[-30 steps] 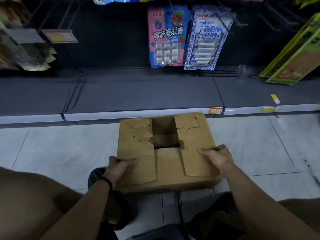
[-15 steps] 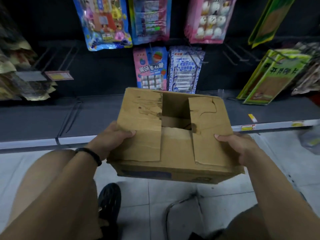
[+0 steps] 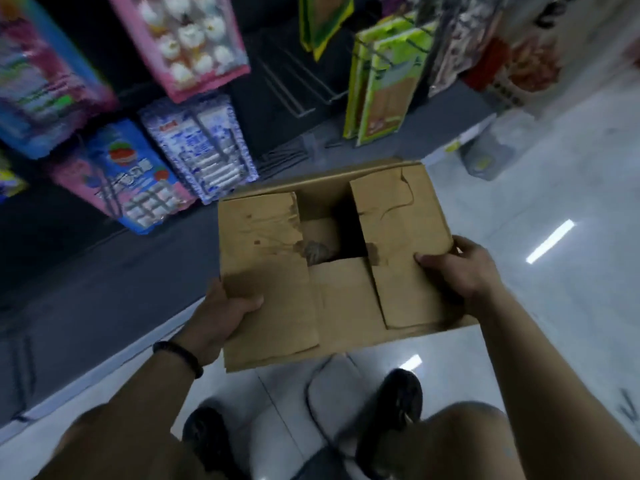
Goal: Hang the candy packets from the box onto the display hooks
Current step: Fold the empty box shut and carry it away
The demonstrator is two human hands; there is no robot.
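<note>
**Head view, looking down along a shop aisle; all positions are given relative to the cardboard box.**

The dark display rack (image 3: pixel 86 289) fills the field to the left of and beyond the box, its base shelf passing under the box's left edge. The pale tiled floor (image 3: pixel 571 306) lies to the right of and below the box and carries bright light reflections.

The cardboard box (image 3: pixel 277 271) is at the centre, held clear of the floor and slightly tilted. Its four top flaps are folded in, leaving a dark gap (image 3: pixel 332 209) in the middle. Something greyish shows in that gap, but what it is cannot be told.

Beyond the box, packets hang on the rack:
- A pink-and-blue packet (image 3: pixel 131 178) hangs beyond and to the left.
- A blue-and-white packet (image 3: pixel 204 147) hangs just beyond the far-left corner.
- A pink packet of white round sweets (image 3: pixel 187 39) hangs higher up.
- Yellow-green packets (image 3: pixel 384 95) hang beyond and to the right.

Wire display hooks (image 3: pixel 294 84) jut out between the pink and the yellow-green packets.

The left hand (image 3: pixel 221 317) grips the box's near-left side, thumb pressed on the left flap and fingers hidden beneath. The right hand (image 3: pixel 457 268) grips the right side, thumb flat on the right flap and fingers curled over the edge.

Two dark shoes (image 3: pixel 394 410) stand on the floor nearer than the box. A black wristband (image 3: pixel 178 355) circles the left wrist, just nearer than the box's near-left corner.
</note>
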